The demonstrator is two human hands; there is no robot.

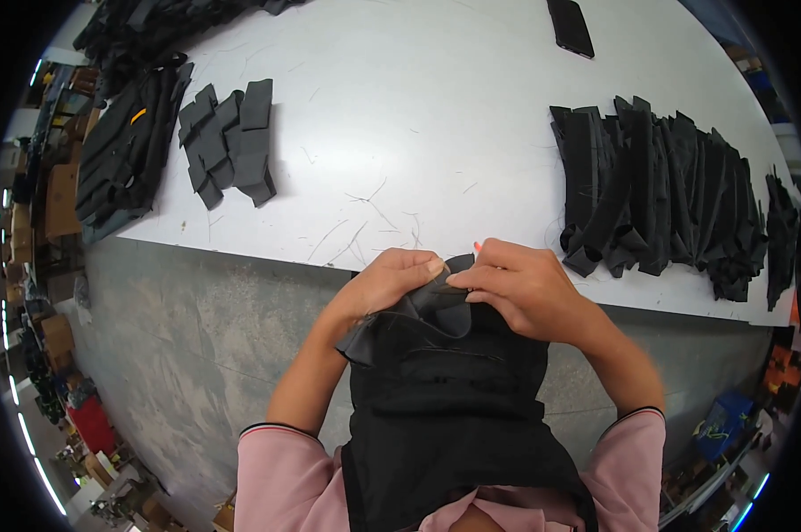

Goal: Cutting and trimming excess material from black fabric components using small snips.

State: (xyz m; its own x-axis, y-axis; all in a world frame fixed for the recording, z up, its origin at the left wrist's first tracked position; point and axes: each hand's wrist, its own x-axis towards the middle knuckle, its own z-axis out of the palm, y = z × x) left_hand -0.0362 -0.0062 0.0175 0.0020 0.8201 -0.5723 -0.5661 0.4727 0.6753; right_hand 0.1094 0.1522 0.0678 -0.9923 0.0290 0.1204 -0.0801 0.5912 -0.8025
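Note:
A dark grey fabric strip (431,315) hangs folded and curled in front of my black apron, near the table's front edge. My left hand (390,282) is closed on its upper part, the thumb pressed on the cloth. From the other side, my right hand (529,288) pinches at the same strip, thumb and fingertip meeting at its edge. A small orange-red tip (478,247) shows above the right forefinger; it belongs to something in that hand that is mostly hidden, and its kind is unclear.
On the white table (400,115), a row of black fabric strips (658,191) lies at right. Folded dark pieces (232,142) and a stacked black fabric bundle (130,146) are at left. A phone (570,28) lies far right, and loose threads (365,213) are scattered mid-table.

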